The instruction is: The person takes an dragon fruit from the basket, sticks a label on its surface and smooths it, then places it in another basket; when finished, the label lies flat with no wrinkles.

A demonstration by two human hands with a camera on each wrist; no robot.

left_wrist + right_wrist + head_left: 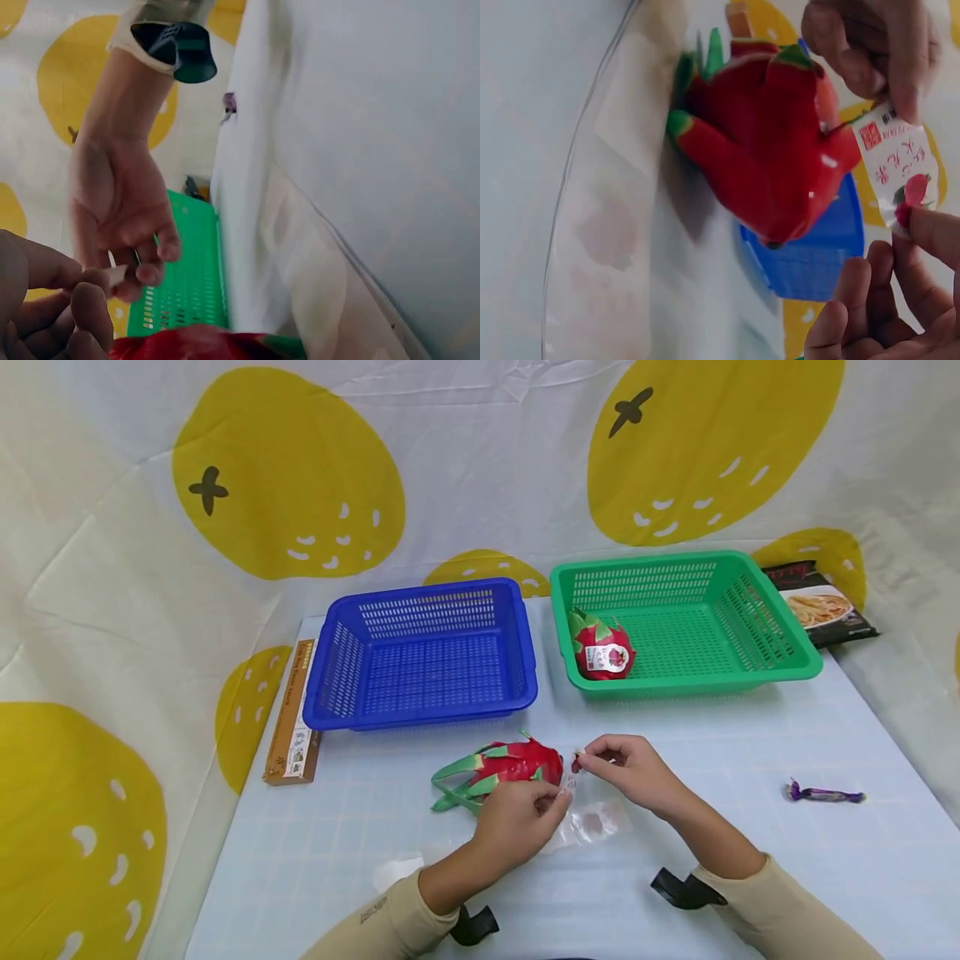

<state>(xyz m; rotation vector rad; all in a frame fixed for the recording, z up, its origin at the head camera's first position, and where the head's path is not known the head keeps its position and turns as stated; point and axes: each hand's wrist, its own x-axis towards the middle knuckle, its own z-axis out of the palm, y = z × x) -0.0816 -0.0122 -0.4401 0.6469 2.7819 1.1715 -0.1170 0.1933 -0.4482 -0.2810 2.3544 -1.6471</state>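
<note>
A white printed sticker (891, 154) with a small dragon fruit picture is stretched between my two hands. My left hand (513, 822) pinches one end of it between thumb and finger. The other end, by the picture, is pinched by the fingertips of my right hand (633, 772). Right behind the sticker, a red dragon fruit (521, 762) with green leaf tips lies on the table. Below the hands is a clear plastic sheet (596, 821) with a faint round print. In the left wrist view the sticker is mostly hidden by fingers.
Behind the hands stand a blue basket (431, 718) and a green basket (697, 681). A second dragon fruit (603, 656), bearing a label, sits inside the green one. Around them are a brown box (292, 714), a black food packet (821, 606) and a purple wrapped stick (825, 794).
</note>
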